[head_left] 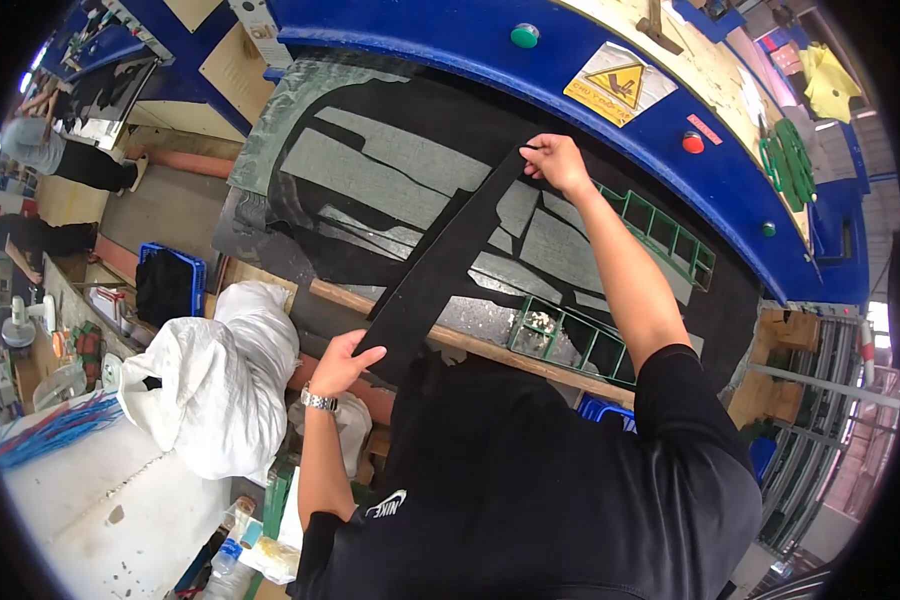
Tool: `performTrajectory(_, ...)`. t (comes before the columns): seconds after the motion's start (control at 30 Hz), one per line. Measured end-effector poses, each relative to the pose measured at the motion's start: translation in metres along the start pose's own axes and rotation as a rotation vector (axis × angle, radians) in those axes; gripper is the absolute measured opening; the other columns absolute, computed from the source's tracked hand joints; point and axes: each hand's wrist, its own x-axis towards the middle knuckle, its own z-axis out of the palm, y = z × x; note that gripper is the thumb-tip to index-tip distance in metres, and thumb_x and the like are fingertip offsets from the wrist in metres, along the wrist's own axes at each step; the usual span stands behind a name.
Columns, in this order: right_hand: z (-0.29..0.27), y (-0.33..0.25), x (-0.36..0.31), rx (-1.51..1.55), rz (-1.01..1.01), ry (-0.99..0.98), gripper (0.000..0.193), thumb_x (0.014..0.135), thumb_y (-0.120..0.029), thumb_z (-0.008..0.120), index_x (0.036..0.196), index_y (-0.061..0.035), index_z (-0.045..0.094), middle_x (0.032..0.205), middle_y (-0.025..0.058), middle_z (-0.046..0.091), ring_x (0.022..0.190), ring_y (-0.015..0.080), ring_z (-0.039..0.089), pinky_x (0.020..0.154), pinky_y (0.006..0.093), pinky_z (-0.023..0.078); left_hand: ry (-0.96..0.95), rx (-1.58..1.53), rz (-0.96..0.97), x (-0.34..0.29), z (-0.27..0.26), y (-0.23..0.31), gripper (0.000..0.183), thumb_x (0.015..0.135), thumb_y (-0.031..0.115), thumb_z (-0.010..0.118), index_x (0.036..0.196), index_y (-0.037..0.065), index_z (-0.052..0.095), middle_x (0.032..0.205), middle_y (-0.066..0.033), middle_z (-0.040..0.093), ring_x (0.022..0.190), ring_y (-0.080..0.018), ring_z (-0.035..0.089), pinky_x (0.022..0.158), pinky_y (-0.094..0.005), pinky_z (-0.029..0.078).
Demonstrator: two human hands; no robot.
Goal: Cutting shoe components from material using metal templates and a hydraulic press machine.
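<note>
A long, tapering piece of black fabric (440, 265) stretches diagonally between my two hands. Its narrow upper end is pinched in my right hand (555, 163). My left hand (342, 362) grips the wide lower end, thumb on top and fingers partly hidden behind the cloth. Below the piece lies a black sheet (450, 105) with several cut-out openings, through which the grey-green cutting board (410, 195) shows. One green metal cutting die (660, 235) rests partly behind my right forearm. Another green die (570, 340) lies near the board's front edge.
A blue press machine (420, 35) with a green button (524, 36), a red button (692, 143) and a yellow warning sign (618, 85) spans the far side. White sacks (210, 380) and a blue crate (170, 280) stand at left. Other people (70, 160) are farther left.
</note>
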Motion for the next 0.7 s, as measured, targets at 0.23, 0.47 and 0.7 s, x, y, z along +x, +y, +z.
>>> performTrajectory(0.23, 0.030, 0.036, 0.033, -0.247, -0.008, 0.140, 0.021, 0.081, -0.020, 0.084, 0.090, -0.0031, 0.076, 0.074, 0.0073, 0.073, 0.066, 0.0135, 0.069, 0.065, 0.0307, 0.054, 0.136, -0.248, -0.165, 0.006, 0.004, -0.020, 0.024, 0.096, 0.016, 0.070, 0.114, 0.001, 0.067, 0.102, 0.0006, 0.071, 0.089, -0.0068, 0.065, 0.071, -0.0237, 0.056)
performTrajectory(0.47, 0.027, 0.027, 0.042, -0.492, -0.034, 0.192, 0.034, 0.079, -0.028, 0.084, 0.102, -0.0046, 0.072, 0.094, 0.0151, 0.075, 0.091, 0.0288, 0.073, 0.082, 0.0379, 0.056, 0.328, -0.341, -0.126, 0.024, 0.000, -0.060, 0.024, 0.099, 0.022, 0.067, 0.114, 0.003, 0.065, 0.099, -0.0046, 0.073, 0.084, -0.0124, 0.070, 0.076, -0.0279, 0.058)
performTrajectory(0.7, 0.031, 0.028, 0.046, -0.649, -0.018, 0.148, 0.030, 0.085, -0.027, 0.080, 0.098, -0.0036, 0.067, 0.088, 0.0154, 0.072, 0.088, 0.0303, 0.071, 0.078, 0.0387, 0.054, 0.547, -0.370, -0.052, 0.013, 0.011, -0.071, 0.022, 0.102, 0.022, 0.062, 0.113, 0.003, 0.065, 0.102, -0.0083, 0.074, 0.092, -0.0148, 0.071, 0.079, -0.0266, 0.055)
